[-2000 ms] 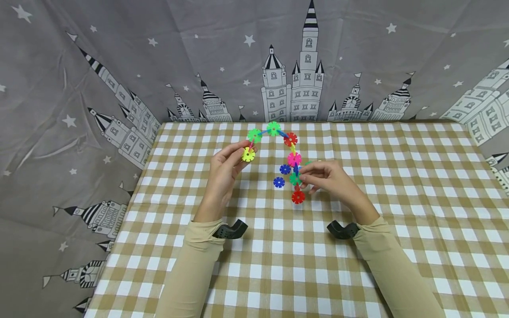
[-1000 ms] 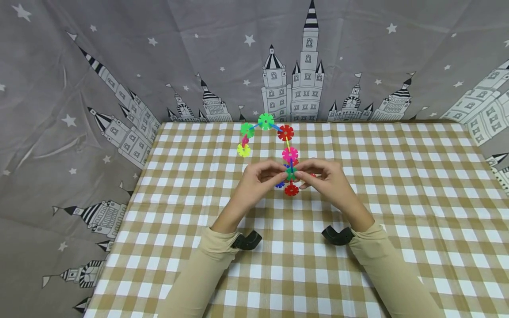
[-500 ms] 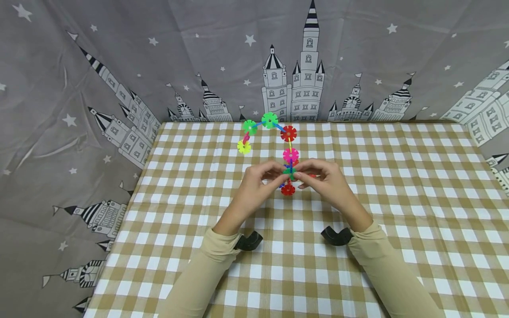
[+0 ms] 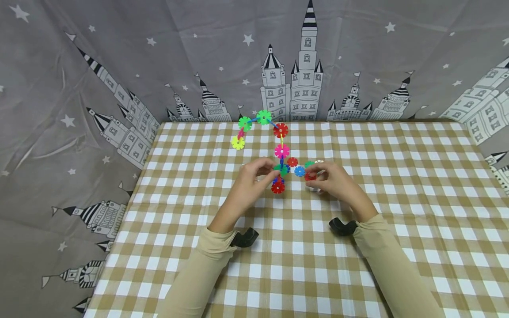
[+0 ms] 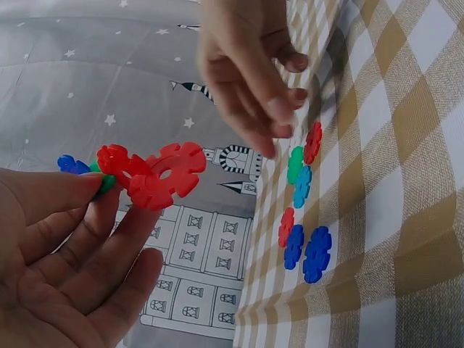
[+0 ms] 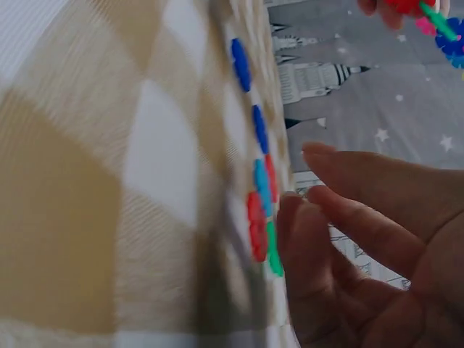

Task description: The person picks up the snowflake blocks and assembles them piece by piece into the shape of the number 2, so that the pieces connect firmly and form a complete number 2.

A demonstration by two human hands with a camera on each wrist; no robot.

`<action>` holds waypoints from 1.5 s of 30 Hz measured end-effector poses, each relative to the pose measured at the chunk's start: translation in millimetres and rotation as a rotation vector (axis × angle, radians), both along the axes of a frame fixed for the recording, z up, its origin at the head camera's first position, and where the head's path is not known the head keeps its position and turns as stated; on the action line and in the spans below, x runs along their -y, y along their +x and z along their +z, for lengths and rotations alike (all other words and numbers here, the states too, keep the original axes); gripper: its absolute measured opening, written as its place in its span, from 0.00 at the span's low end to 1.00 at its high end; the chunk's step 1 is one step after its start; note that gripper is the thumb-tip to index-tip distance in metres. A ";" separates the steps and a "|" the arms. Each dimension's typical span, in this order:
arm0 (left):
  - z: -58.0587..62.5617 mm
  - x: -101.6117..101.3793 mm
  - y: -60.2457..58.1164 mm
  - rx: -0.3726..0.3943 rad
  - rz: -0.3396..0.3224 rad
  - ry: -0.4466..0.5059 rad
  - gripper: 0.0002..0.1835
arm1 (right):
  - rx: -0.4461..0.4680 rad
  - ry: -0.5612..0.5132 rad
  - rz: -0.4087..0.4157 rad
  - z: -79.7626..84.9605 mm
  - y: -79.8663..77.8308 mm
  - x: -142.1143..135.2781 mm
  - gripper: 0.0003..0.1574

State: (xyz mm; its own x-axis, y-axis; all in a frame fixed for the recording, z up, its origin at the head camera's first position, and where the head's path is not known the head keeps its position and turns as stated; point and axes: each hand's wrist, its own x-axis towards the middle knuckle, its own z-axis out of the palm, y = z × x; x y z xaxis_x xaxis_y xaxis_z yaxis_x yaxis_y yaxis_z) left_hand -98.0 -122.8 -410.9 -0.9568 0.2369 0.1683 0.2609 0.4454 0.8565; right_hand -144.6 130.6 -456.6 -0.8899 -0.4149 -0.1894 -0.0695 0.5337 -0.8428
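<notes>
left hand [image 4: 253, 180] has the chain [image 4: 284, 153] pinched at its lower green disc [image 4: 284, 171], thumb pressed to fingertips, other fingers loosely bent in the left wrist view. chain is held up off the cloth [image 4: 294, 274], hooked at the top: above the pinch come blue, pink, yellow, red, blue, green, blue, green and a pinkish piece, with a yellow disc [image 4: 238, 145] at the far end on the person's left; an end red disc [image 4: 278, 190] is below the pinch, nearer the person. right hand [image 4: 334, 179] holds nothing, thumb and fingers curved with a clear gap between, over the loose discs near the cloth. lying loose on the cloth: red disc [image 4: 292, 160], light blue disc [image 4: 300, 173], small green disc [image 5: 295, 168], second red disc [image 5: 313, 143], blue disc [image 5: 317, 255] and second blue disc [image 5: 293, 248]. pale piece [image 4: 319, 161] shows partly behind the right hand. beige sleeves [image 4: 196, 276], black mount [image 4: 244, 238] at the left wrist, second mount [image 4: 343, 227] at the right. grey backdrop [image 4: 222, 39] behind, castles and stars printed on it.
</notes>
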 end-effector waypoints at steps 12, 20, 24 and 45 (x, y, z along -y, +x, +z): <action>-2.2 0.8 -1.4 0.032 0.005 -0.030 0.07 | -0.073 0.111 0.045 -11.6 -1.6 -1.9 0.20; -2.3 1.3 -1.5 0.028 -0.002 -0.031 0.06 | -0.007 0.107 0.004 -11.0 -1.6 -1.6 0.13; -2.1 2.0 -1.5 0.029 -0.010 -0.027 0.06 | -0.003 0.107 -0.006 -11.3 -1.8 -1.3 0.15; -0.2 3.1 -1.1 0.054 -0.019 -0.039 0.07 | -0.027 0.124 -0.001 -11.0 -2.1 -1.9 0.15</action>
